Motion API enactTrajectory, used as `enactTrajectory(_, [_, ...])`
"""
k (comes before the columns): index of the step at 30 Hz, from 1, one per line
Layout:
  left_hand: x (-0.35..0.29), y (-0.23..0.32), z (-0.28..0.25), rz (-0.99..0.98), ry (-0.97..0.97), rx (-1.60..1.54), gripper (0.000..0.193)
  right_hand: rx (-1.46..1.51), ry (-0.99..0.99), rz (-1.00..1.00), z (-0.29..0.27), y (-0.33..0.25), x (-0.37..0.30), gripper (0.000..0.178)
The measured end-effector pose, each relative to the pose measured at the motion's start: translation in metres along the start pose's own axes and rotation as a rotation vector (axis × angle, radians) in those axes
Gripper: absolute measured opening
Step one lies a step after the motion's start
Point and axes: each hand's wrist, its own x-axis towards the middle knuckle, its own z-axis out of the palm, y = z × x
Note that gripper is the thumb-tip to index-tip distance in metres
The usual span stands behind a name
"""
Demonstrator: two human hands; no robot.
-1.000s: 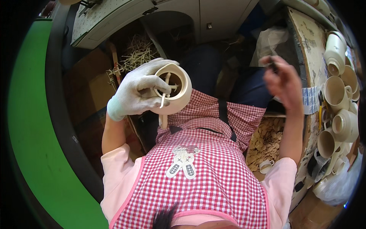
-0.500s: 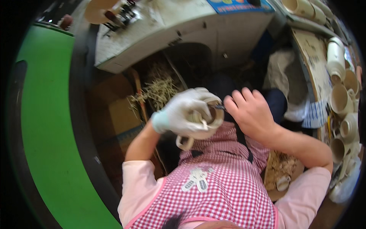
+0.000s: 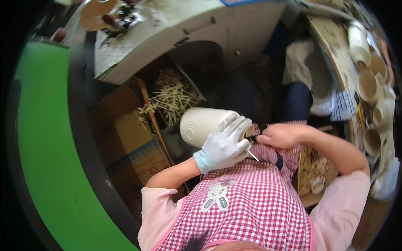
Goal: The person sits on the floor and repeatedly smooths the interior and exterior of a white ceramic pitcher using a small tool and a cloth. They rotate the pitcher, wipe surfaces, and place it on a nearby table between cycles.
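A cream mug [image 3: 201, 124] with curved raised lines on its side lies tipped over above my lap, its mouth toward the right. My left hand [image 3: 226, 144], in a white knit glove, is wrapped around it near the mouth. Bare, my right hand [image 3: 281, 137] is closed on a slim black tool [image 3: 251, 138], whose tip meets the mug's rim; the tip itself is hidden. A thin whitish strip [image 3: 254, 156] hangs just below the rim by my left fingers. The mug's handle is out of sight.
Pale thin strips [image 3: 173, 100] fill a container beyond the mug. A cardboard box [image 3: 130, 129] stands left of it. To the right, a shelf board [image 3: 328, 46] adjoins several cream mugs [image 3: 368, 88]. A box of scraps [image 3: 312, 167] sits under my right forearm.
The mug has turned from mouth-up to lying sideways, and its handle has gone from view. My left hand now lies over it near the mouth; my right hand has lowered with the black tool.
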Motion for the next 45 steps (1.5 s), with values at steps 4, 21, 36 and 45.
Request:
enactTrajectory(4, [-0.005, 0.017, 0.020, 0.121, -0.016, 0.053, 0.024, 0.307, -0.359, -0.047, 0.019, 0.020, 0.023, 0.054])
enactTrajectory(21, [-0.071, -0.090, -0.097, -0.705, 0.837, 0.325, 0.058, -0.820, 1.695, 0.528, -0.172, 0.239, -0.089, 0.023])
enactTrajectory(36, [-0.023, -0.081, -0.082, -0.880, 0.904, 0.249, 0.023, -0.438, 1.073, 0.779, -0.148, 0.392, 0.117, 0.024])
enactTrajectory(45, [0.007, -0.080, -0.057, -0.993, 0.830, -0.344, 0.042, -0.635, 1.293, 0.719, -0.149, 0.424, 0.122, 0.024])
